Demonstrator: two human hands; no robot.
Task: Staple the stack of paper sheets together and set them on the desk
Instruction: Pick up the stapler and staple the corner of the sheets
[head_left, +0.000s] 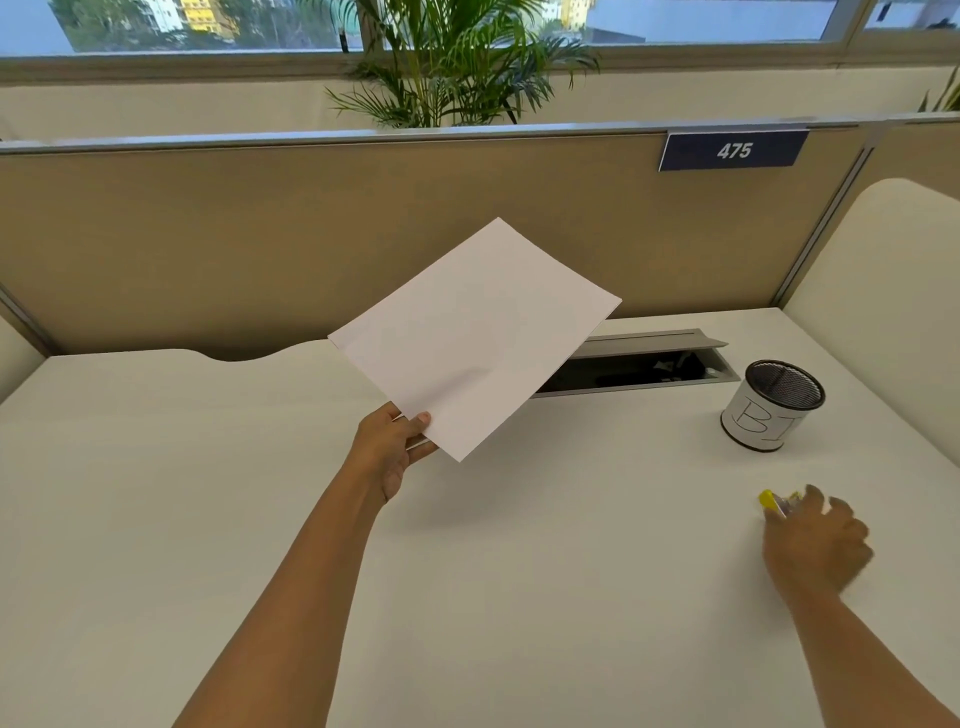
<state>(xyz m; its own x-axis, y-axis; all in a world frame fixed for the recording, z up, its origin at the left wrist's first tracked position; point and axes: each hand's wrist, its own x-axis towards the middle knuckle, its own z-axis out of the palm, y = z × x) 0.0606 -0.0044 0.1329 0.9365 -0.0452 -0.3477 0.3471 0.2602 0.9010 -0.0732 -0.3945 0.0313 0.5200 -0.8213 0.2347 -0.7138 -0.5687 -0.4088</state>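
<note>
Holding paper stack (475, 332) aloft, mesh cup (774, 405) beyond stapler (775, 503)

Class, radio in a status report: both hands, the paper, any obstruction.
Left hand pinching white paper stack above desk. Right hand over yellow stapler, grip unclear. Nothing in the way.

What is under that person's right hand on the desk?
A yellow stapler pokes out from beneath the right hand. Only its yellow tip and a clear part show; the hand covers the rest.
</note>
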